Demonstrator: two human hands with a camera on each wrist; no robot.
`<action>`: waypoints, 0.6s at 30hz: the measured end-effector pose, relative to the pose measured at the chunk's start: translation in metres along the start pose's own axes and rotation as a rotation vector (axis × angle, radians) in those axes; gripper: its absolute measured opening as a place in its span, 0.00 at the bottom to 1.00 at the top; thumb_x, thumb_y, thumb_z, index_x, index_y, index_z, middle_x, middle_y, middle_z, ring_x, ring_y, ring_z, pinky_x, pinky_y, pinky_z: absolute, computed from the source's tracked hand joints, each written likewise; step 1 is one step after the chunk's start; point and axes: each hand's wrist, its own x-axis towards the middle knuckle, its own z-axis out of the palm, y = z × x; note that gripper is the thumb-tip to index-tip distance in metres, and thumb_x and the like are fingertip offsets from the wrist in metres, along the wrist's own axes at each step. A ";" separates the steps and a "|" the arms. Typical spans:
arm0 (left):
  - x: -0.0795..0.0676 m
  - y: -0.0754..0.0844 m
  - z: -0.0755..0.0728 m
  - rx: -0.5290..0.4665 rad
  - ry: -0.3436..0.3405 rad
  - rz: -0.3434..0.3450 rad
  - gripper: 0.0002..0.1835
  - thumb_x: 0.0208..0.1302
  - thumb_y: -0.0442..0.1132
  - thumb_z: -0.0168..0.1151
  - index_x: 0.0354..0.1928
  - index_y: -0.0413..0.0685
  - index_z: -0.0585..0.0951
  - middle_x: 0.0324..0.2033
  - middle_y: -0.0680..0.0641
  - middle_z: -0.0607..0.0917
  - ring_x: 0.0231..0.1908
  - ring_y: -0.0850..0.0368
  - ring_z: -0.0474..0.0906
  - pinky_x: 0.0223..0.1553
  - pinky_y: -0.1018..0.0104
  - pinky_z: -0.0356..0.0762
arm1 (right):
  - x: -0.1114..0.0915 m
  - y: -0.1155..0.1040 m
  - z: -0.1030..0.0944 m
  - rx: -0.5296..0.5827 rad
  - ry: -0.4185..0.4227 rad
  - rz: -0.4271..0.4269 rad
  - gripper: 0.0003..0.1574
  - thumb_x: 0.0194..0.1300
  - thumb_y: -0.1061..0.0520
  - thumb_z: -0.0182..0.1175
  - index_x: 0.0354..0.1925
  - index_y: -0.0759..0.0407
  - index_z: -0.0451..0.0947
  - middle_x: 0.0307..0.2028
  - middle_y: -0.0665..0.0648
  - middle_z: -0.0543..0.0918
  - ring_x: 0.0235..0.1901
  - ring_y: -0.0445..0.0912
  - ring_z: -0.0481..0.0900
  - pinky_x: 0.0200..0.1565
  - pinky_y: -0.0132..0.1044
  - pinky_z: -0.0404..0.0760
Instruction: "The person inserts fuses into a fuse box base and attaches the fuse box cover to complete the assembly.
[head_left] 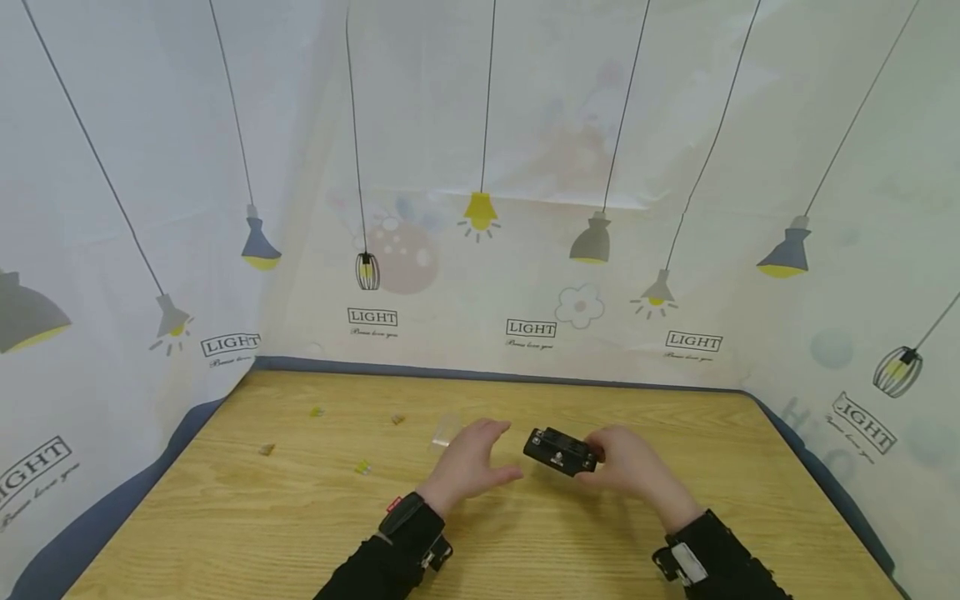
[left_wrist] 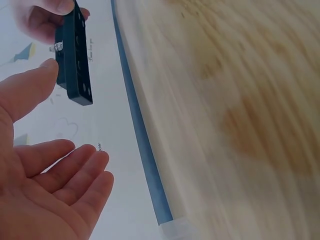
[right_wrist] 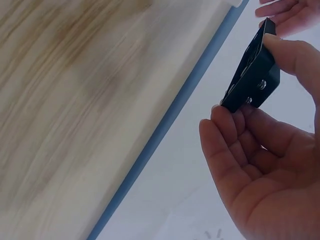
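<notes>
My right hand (head_left: 626, 462) pinches one end of a black rectangular block (head_left: 560, 452) between thumb and fingers, holding it raised over the table. Small metal fittings (right_wrist: 261, 85) show on the block's side in the right wrist view, and a small white mark is on its face in the head view. The left hand (head_left: 468, 467) faces the block's other end, thumb and fingers spread and holding nothing. In the left wrist view its thumb overlaps the block (left_wrist: 75, 60) near the edge. Just beyond the left hand lies a clear plastic piece (head_left: 444, 429).
On the wooden table (head_left: 247, 517), several small yellowish and brown pieces lie to the left, among them a yellow-green one (head_left: 363, 467) and a brown one (head_left: 266, 449). A lamp-printed white sheet (head_left: 465, 275) encloses the back and sides, with a dark blue strip (head_left: 487, 374) along the table's edge.
</notes>
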 end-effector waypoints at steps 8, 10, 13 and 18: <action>0.000 0.001 0.001 0.000 -0.005 0.033 0.35 0.51 0.51 0.69 0.60 0.43 0.72 0.54 0.45 0.76 0.52 0.52 0.72 0.52 0.60 0.69 | -0.001 -0.017 0.005 -0.023 0.011 -0.058 0.26 0.38 0.49 0.74 0.37 0.59 0.81 0.30 0.48 0.76 0.29 0.40 0.71 0.34 0.38 0.73; -0.001 0.000 0.001 0.001 -0.006 0.054 0.33 0.51 0.50 0.70 0.58 0.43 0.73 0.51 0.46 0.77 0.49 0.53 0.74 0.49 0.62 0.71 | -0.002 -0.020 0.006 -0.011 0.012 -0.083 0.26 0.38 0.49 0.74 0.37 0.58 0.81 0.31 0.48 0.76 0.29 0.40 0.71 0.35 0.38 0.73; -0.002 -0.001 -0.001 -0.012 -0.015 0.078 0.30 0.50 0.46 0.70 0.55 0.43 0.76 0.47 0.48 0.78 0.44 0.54 0.75 0.44 0.65 0.72 | -0.003 -0.023 0.008 -0.002 0.011 -0.113 0.26 0.37 0.50 0.75 0.37 0.57 0.81 0.32 0.48 0.75 0.30 0.40 0.71 0.35 0.38 0.73; -0.005 -0.004 -0.006 -0.025 -0.038 0.084 0.26 0.47 0.44 0.72 0.50 0.43 0.79 0.42 0.50 0.79 0.40 0.56 0.74 0.43 0.65 0.72 | -0.003 -0.029 0.011 -0.004 0.011 -0.153 0.26 0.37 0.50 0.75 0.38 0.58 0.80 0.32 0.47 0.74 0.30 0.39 0.70 0.35 0.38 0.73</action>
